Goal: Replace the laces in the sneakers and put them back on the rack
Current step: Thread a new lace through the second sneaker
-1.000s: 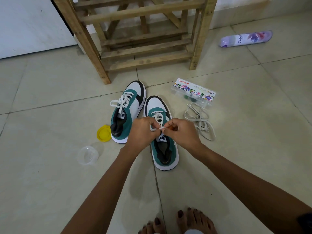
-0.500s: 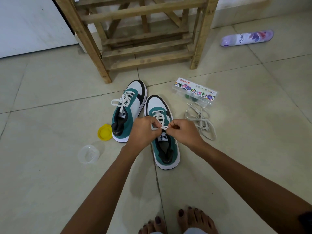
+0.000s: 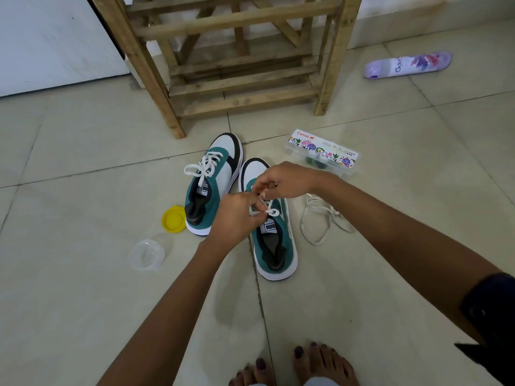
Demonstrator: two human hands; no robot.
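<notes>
Two teal, white and black sneakers stand side by side on the tiled floor. The left sneaker (image 3: 212, 185) has its white lace tied in a bow. Over the right sneaker (image 3: 271, 240), my left hand (image 3: 237, 215) pinches a loop of its white lace (image 3: 269, 212), and my right hand (image 3: 284, 181) pinches another part of the same lace further up. A loose off-white old lace (image 3: 320, 218) lies on the floor to the right of that shoe. The wooden rack (image 3: 237, 65) stands just beyond the shoes.
A yellow lid (image 3: 174, 219) and a clear plastic cup (image 3: 147, 254) lie left of the shoes. A clear box with a floral label (image 3: 323, 153) sits to the right, a purple spray can (image 3: 408, 65) further back. My bare feet (image 3: 295, 366) are at the bottom edge.
My right hand has moved up and away from my left along the shoe, drawing the lace. A small loop now shows beside my left hand.
</notes>
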